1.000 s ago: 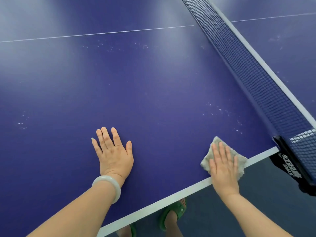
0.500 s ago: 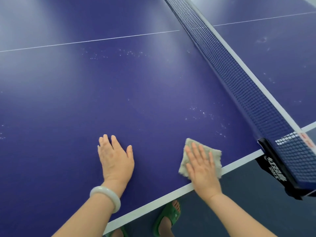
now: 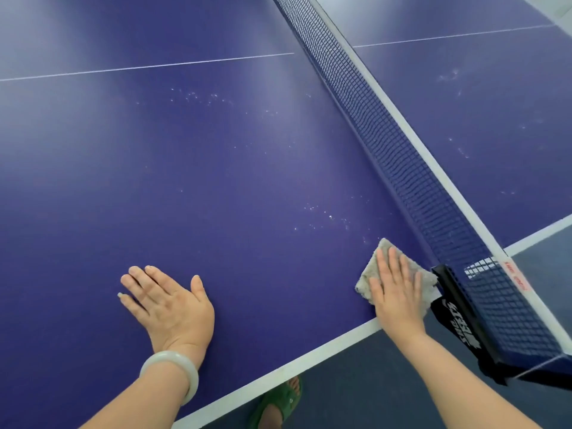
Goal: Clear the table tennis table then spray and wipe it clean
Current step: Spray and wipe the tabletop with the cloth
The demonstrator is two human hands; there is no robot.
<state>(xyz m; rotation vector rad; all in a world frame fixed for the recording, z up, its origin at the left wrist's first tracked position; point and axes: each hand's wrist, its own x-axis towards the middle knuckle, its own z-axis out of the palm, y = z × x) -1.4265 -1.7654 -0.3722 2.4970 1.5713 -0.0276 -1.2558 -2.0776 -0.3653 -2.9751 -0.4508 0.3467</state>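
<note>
On the near half of the blue bench [image 3: 216, 168], head view: right hand [image 3: 397, 292] lies flat on a grey folded cloth [image 3: 366, 274], fingers straight and together, pressing it down; nothing is curled round it. Cloth sits at the bench's near corner by the net, its far tip pointing away from the person, its right edge touching or just short of the black net clamp [image 3: 455, 308] — cannot tell which. Part of the cloth overlaps the white edge line [image 3: 309, 363] of the bench.

Left hand [image 3: 168, 308] rests palm down on the bare blue surface, well apart from the cloth, fingers spread a little and straight, holding nothing. A pale, milky bangle [image 3: 173, 366] circles the left wrist.

Net [image 3: 402, 156] runs from the clamp away toward the top of the view, dark mesh with a white top band. The clamp carries white lettering, not readable from this angle; a small red mark shows on the white band near the post.

Surface notes: scattered white specks [image 3: 325, 216] between the cloth and mid-bench, near the net; a second patch of specks [image 3: 201, 97] farther out, short of the thin white centre line [image 3: 148, 67]. Faint smudges also on the far side of the net [image 3: 448, 77].

Below the bench edge: grey-blue floor [image 3: 371, 382], and one foot in a green sandal [image 3: 278, 404] partly under the bench.
</note>
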